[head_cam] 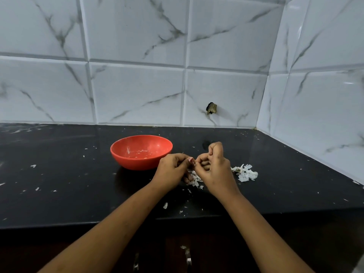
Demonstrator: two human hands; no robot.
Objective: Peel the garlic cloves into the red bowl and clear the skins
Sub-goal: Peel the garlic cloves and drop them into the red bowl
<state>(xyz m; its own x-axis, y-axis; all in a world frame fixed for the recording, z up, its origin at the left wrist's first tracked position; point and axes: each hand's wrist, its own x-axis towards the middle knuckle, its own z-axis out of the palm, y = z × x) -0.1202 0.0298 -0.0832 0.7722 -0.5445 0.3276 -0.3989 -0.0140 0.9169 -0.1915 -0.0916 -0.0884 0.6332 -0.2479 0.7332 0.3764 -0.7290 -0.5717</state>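
Observation:
A red bowl stands on the black counter, with pale bits at its bottom. Just right of it, my left hand and my right hand meet over the counter, fingers curled. Between their fingertips they pinch a small garlic clove, mostly hidden. White garlic skins lie in a heap to the right of my right hand. A smaller heap of skins lies under my hands.
The black counter is speckled with small skin flakes, some near its front edge. White marble-look tiles form the back wall and the right wall. A small dark fitting sticks out of the back wall.

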